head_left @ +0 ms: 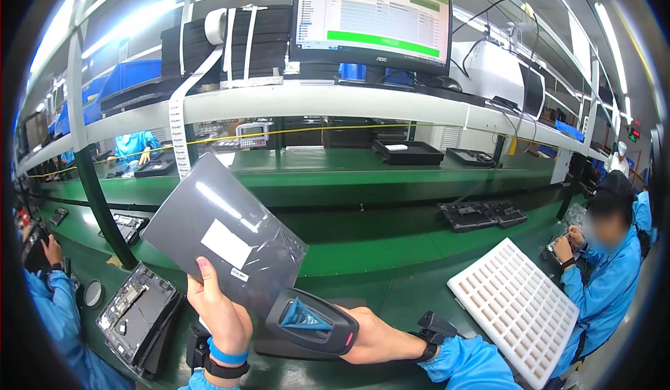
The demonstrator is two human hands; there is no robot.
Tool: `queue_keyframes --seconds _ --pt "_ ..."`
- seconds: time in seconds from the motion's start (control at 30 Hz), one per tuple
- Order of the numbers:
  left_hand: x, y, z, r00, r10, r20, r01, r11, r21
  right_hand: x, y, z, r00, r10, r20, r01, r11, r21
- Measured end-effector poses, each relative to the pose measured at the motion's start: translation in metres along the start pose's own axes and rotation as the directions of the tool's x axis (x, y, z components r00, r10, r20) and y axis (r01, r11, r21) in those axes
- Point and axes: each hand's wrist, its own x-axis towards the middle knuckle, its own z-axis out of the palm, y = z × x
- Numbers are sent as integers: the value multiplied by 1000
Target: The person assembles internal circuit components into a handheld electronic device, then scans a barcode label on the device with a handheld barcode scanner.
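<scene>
My left hand (219, 311) grips the lower edge of a flat dark grey laptop cover (269, 250), its thumb on the near face. The cover is raised and tilted, partly wrapped in clear shiny film, and bears a large white label (227, 243) and a smaller one. My right hand (377, 337) is closed round a black barcode scanner (312, 322), held just below the cover's lower right corner. A dark flat thing (279, 347) lies on the bench beneath, mostly hidden by the scanner.
Stacked opened laptop bases (137, 315) lie at left on the green bench (412, 278); another opened unit (481, 215) lies beyond. A white gridded tray (520, 306) stands at right beside a co-worker (604, 250). Overhead, a shelf (349, 97) carries a monitor (370, 20); a label strip (177, 128) hangs down.
</scene>
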Motion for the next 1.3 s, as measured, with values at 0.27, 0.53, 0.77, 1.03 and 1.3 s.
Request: queue_keyframes --seconds 0.27,0.53,0.77,1.03,1.3 --pt "1 0 -11 998 11 57 -13 1000 26 -2 2 2 998 68 0 -68 997 25" --pt "-21 7 -50 936 183 301 -302 857 417 -11 8 -28 917 311 -248 -302 950 73" --pt "-14 5 -54 952 210 224 -279 897 343 -60 47 -81 614 746 -255 -789 572 -226" --pt "-9 -23 -60 974 -44 220 0 981 195 -53 7 -132 852 308 -423 -519 392 -760" --pt "-23 -39 -95 952 54 300 -216 813 540 169 -29 -381 545 -580 -606 -479 378 -792"
